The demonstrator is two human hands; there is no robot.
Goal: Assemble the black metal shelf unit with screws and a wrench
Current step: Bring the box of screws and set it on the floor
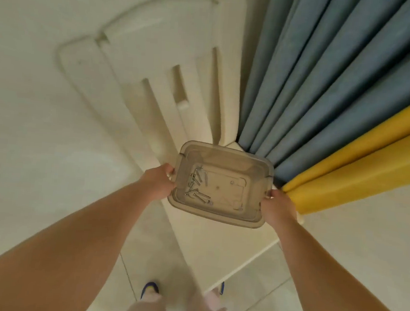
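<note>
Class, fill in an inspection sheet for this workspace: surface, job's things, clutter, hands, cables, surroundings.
Surface: pale tiled floor; no worktable seen.
Job's things: clear plastic tub held in the air, screws gathered at its left side; shelf unit and wrench not seen.
Clutter: nothing seen.
Hands: left hand and right hand each grip one end of the tub.
Cables: nothing seen.
Surroundings: white plastic chair; blue curtain; yellow curtain.

A white plastic chair point(156, 76) stands against a pale wall point(19, 89), with blue-grey curtains point(317, 78) hanging just beside the chair and yellow curtains point(360, 156) beyond those. Pale floor tiles point(261, 296) spread below the chair in soft, even light.
</note>
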